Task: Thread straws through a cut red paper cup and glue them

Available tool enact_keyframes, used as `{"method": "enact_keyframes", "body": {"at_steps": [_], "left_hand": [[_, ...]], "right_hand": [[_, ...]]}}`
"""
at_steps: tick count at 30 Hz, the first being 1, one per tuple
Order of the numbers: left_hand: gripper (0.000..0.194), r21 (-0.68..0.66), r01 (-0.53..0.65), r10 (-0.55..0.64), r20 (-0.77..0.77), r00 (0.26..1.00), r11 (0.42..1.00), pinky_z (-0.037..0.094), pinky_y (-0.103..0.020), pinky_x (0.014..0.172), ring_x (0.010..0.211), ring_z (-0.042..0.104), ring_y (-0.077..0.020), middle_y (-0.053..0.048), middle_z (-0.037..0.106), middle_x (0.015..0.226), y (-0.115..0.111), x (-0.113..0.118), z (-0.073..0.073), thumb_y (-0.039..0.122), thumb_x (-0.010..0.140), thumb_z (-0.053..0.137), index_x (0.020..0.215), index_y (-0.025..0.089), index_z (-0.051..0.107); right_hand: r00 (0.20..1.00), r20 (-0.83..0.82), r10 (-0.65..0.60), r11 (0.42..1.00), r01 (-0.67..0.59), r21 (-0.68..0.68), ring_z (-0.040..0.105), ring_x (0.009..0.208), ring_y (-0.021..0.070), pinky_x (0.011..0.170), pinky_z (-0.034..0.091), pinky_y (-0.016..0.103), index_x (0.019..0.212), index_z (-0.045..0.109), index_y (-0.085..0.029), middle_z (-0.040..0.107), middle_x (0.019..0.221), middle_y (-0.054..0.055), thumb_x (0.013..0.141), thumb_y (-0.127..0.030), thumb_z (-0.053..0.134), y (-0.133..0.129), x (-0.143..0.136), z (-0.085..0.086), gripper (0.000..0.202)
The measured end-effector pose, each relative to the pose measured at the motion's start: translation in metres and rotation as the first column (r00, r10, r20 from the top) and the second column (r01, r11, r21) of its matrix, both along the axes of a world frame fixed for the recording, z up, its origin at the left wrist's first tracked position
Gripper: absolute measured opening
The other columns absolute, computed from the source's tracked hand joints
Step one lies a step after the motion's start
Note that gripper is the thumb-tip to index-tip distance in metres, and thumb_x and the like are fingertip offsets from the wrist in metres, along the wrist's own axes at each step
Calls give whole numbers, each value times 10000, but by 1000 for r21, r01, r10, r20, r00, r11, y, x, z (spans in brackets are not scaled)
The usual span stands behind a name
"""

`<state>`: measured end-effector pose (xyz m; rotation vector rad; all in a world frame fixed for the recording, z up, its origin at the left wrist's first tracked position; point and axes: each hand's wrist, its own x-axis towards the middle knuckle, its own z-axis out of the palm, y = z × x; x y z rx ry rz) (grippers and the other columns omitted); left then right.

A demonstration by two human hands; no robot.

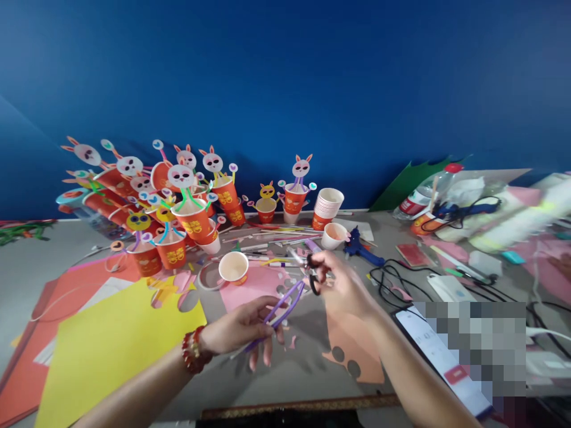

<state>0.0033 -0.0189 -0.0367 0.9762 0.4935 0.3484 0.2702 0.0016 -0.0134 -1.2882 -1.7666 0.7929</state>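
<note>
Nearest to the camera, two bare forearms [147, 380] reach over a grey table [214, 374]. From the left, red-orange paper sheets [44, 333] lie partly under a large yellow paper sheet [111, 333]; behind them stand many red-orange paper cups [196, 224] with rabbit-faced paper figures. Next comes one upright paper cup, white inside [234, 267], beside a pink paper sheet [250, 282]. In front of it, the left hand [243, 324] holds a thin purple strip [292, 304], bent into a narrow loop. The loop's end is close to the right hand [341, 285], which is closed around black-handled scissors [314, 285]; I cannot tell if they touch it. Farther right are a peach paper sheet with round holes [352, 333], a blue glue gun [362, 248] and a phone [428, 339].
</note>
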Motion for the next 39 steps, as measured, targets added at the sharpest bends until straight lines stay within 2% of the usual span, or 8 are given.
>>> {"method": "enact_keyframes", "body": {"at_steps": [3,6,12,17,24,29,33,39], "left_hand": [[521,35,-102,100,45,994,994,517,-165,442,643,713,-146,-60,648,1005,-4,7,-11,354,899,659,1364,326,426],[535,78,-179,176,48,983,981,568,-205,491,700,720,-162,-72,632,1036,-7,13,-16,362,909,640,1388,322,405],[564,155,-239,238,23,971,959,570,-223,532,790,733,-201,-62,620,1001,-12,25,-19,361,900,648,1400,325,390],[556,130,-193,192,27,981,972,572,-254,616,795,729,-195,-64,664,926,-12,30,-19,349,900,660,1384,265,399],[354,-22,-231,232,90,969,973,577,-250,547,620,691,-145,-39,658,845,-5,47,-17,433,922,608,1171,203,505],[359,-77,-251,254,32,967,965,376,-147,350,394,489,-53,22,600,674,2,55,-17,470,892,628,1056,162,540],[402,-54,-268,269,12,963,962,283,-149,360,379,397,-24,45,558,636,4,56,-14,502,875,632,1041,143,561],[453,35,-287,288,-49,956,957,257,-180,381,385,353,-24,54,537,647,2,61,-11,576,860,612,1017,155,549]], "right_hand": [[937,-241,-251,949,288,130,604,703,161,683,517,300,1015,563,-239,685,955,45,812,-267,728,-4,-2,-10,263],[847,-423,-321,912,398,105,639,776,175,697,528,307,980,533,-246,680,1045,65,808,-287,753,-13,-7,-20,282],[800,-508,-319,947,248,-204,600,637,156,583,485,268,936,558,-225,677,793,8,747,-356,787,-22,-27,-38,325],[731,-603,-320,937,148,-317,569,596,122,545,446,221,893,565,-215,651,711,-31,670,-310,823,-15,-38,-33,354],[708,-663,-243,957,62,-284,613,585,132,554,496,244,863,547,-228,656,708,-36,692,-302,804,-13,-52,-31,317],[758,-602,-253,964,145,-222,599,585,129,544,484,249,890,568,-227,686,772,-15,741,-306,782,-16,-47,-38,272],[789,-547,-281,957,272,-100,594,625,128,612,505,273,947,582,-235,711,909,11,782,-259,780,-22,-37,-36,259],[815,-548,-189,981,181,-69,609,617,131,602,528,276,972,577,-244,717,902,14,819,-259,750,-28,-41,-30,232]]}}
